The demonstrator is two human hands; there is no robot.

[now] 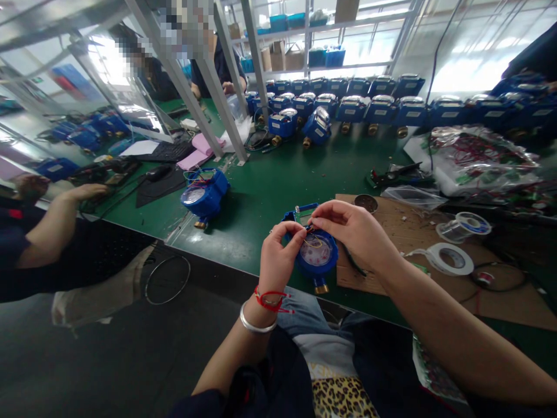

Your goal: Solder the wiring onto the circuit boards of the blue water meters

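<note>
Left hand (278, 255) is gripping the left side of a blue water meter (319, 261), fingers curled close around its housing, while the right hand (354, 232) is pinching thin wires (315, 243) at the meter's top between thumb and forefinger. The meter is being held at the near edge of the green table (270, 191), just beside a brown cardboard sheet (404, 232) where a tape roll (450, 258) is lying.

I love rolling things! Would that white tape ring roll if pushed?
Probably not: the white tape ring lies flat on the brown board, so it would likely slide. It looks light, being a thin hollow ring. Its loose tail seems floppy.
</note>
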